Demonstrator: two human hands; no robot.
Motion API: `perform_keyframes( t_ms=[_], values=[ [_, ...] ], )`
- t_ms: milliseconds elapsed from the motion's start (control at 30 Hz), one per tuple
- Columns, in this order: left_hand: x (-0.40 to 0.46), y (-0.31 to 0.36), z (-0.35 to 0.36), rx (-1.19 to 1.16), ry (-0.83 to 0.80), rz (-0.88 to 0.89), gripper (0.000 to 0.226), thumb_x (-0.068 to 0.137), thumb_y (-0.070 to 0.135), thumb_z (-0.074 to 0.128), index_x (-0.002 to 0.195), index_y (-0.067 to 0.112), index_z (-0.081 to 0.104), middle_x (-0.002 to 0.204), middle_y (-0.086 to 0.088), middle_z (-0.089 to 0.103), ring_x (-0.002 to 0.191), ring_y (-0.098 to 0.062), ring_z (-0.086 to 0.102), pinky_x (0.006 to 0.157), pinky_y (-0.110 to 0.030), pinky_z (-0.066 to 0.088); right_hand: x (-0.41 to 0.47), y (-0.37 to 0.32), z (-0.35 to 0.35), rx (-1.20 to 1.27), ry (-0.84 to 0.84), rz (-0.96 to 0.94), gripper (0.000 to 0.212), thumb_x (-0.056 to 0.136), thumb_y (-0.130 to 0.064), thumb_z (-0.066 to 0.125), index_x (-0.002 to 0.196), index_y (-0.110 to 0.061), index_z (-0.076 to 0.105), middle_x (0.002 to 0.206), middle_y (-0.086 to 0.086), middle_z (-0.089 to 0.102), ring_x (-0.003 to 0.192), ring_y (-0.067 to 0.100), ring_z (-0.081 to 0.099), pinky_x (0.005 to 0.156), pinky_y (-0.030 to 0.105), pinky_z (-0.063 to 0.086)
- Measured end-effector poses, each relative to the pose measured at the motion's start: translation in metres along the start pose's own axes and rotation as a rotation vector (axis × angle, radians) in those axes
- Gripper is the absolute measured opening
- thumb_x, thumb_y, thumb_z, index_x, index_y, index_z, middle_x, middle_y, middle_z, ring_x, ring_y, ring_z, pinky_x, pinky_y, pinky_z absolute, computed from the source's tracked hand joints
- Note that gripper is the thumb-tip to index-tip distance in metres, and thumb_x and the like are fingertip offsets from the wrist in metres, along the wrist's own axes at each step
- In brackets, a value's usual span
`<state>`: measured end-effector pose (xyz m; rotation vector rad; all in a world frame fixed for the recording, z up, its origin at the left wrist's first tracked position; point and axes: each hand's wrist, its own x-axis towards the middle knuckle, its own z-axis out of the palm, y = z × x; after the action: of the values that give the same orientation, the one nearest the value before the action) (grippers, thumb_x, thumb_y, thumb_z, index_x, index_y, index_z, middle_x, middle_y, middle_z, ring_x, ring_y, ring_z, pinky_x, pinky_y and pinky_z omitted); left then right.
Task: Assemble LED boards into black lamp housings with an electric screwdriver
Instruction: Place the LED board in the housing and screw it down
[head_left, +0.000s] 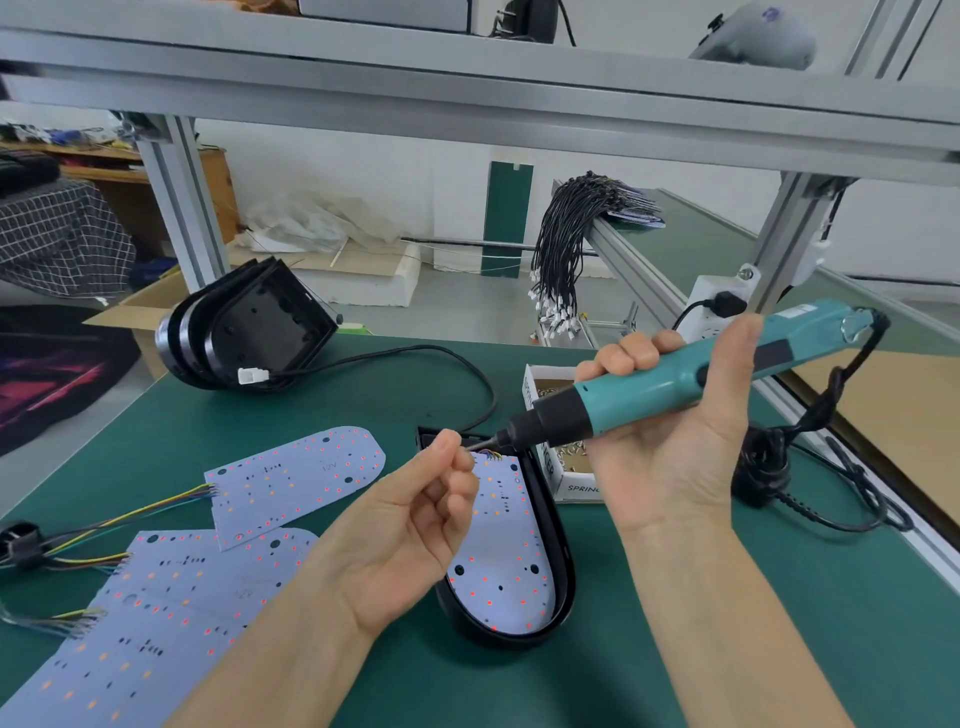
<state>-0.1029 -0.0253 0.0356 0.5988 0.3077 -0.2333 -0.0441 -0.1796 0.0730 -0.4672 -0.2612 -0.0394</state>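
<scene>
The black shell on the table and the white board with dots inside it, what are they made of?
The black shell looks like molded plastic: its rim is smooth and slightly glossy, catching the light. It could be coated metal; the picture cannot settle that. The white board looks like a thin, stiff circuit board with a matte white coating, dotted with tiny red and orange lights and small black parts.

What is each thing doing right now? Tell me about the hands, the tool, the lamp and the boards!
Left hand: pinching at the screwdriver's tip.
Right hand: gripping the screwdriver.
Electric screwdriver: held tilted, tip over the housing.
Black housing: lying open, LED board inside.
Loose LED boards: flat on the mat.
Screw box: open.
</scene>
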Motion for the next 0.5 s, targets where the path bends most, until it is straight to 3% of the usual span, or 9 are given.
perform_keyframes(
  t_ms=[100, 200, 300, 367, 500],
  values=[
    [-0.0012, 0.0020, -0.0023, -0.002, -0.072, -0.022, 0.035, 0.038, 0.017, 0.097, 0.060, 0.012, 0.069, 0.064, 0.002, 0.059, 0.044, -0.008, 0.052, 0.039, -0.016, 0.046, 0.0009, -0.0003, 0.0017, 0.002, -0.006, 0.000, 0.041, 0.070, -0.059, 0.063, 0.073, -0.021, 0.050, 0.066, -0.006, 0.048, 0.060, 0.012, 0.048, 0.073, 0.028, 0.041],
    [-0.0010, 0.0032, -0.0040, 0.015, -0.105, -0.032, 0.049, 0.021, 0.016, 0.100, 0.059, 0.013, 0.069, 0.063, 0.001, 0.059, 0.044, -0.008, 0.052, 0.038, -0.017, 0.046, 0.0015, 0.0004, 0.0037, 0.009, -0.007, -0.003, 0.040, 0.071, -0.059, 0.062, 0.073, -0.021, 0.050, 0.066, -0.006, 0.048, 0.060, 0.012, 0.047, 0.074, 0.028, 0.040],
    [-0.0015, 0.0023, -0.0014, 0.013, -0.055, -0.039, 0.037, 0.035, 0.017, 0.097, 0.059, 0.011, 0.069, 0.063, 0.000, 0.059, 0.044, -0.008, 0.053, 0.039, -0.017, 0.047, 0.0011, 0.0012, 0.0049, 0.010, -0.015, 0.003, 0.040, 0.072, -0.059, 0.061, 0.074, -0.021, 0.049, 0.065, -0.007, 0.048, 0.059, 0.011, 0.048, 0.073, 0.028, 0.041],
    [-0.0018, 0.0018, 0.0006, 0.021, -0.014, -0.033, 0.018, 0.049, 0.020, 0.082, 0.057, 0.011, 0.069, 0.063, 0.000, 0.058, 0.044, -0.008, 0.053, 0.039, -0.016, 0.048, 0.0012, 0.0014, 0.0051, 0.015, -0.025, 0.009, 0.040, 0.071, -0.059, 0.062, 0.074, -0.021, 0.049, 0.065, -0.007, 0.048, 0.059, 0.011, 0.048, 0.072, 0.027, 0.042],
    [-0.0021, 0.0015, 0.0026, 0.006, 0.009, -0.034, 0.009, 0.057, 0.018, 0.073, 0.057, 0.009, 0.069, 0.063, -0.001, 0.059, 0.044, -0.008, 0.053, 0.041, -0.015, 0.048, 0.0012, 0.0013, 0.0042, 0.004, -0.021, 0.005, 0.040, 0.071, -0.058, 0.062, 0.076, -0.021, 0.049, 0.066, -0.006, 0.048, 0.060, 0.011, 0.048, 0.073, 0.028, 0.042]
  ],
)
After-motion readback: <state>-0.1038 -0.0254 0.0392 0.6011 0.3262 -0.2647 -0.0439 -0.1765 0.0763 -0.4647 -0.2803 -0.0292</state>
